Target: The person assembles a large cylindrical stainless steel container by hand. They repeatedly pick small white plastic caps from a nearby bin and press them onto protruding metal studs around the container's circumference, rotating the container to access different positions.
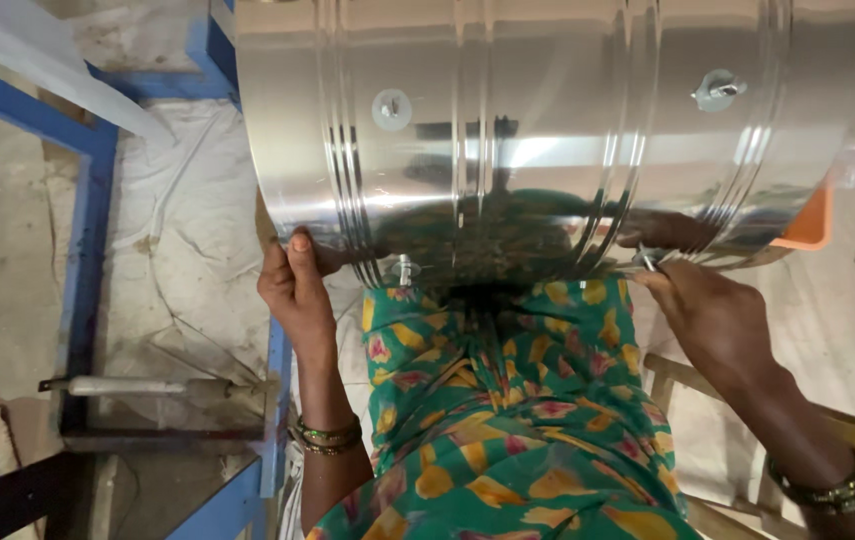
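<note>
Off to the left of the left hand [295, 285] stands a blue metal frame [87, 250] draped with a white cloth [182, 210], a pale-handled tool [127, 386] lying below it. That hand presses its closed fingers, thumb up, against the near rim of a shiny ribbed steel drum [547, 130] lying on its side just above both hands. To the right, the right hand [707, 315] pinches a small metal piece [647, 262] at the drum's lower edge, an orange plastic part [809, 225] beyond it.
</note>
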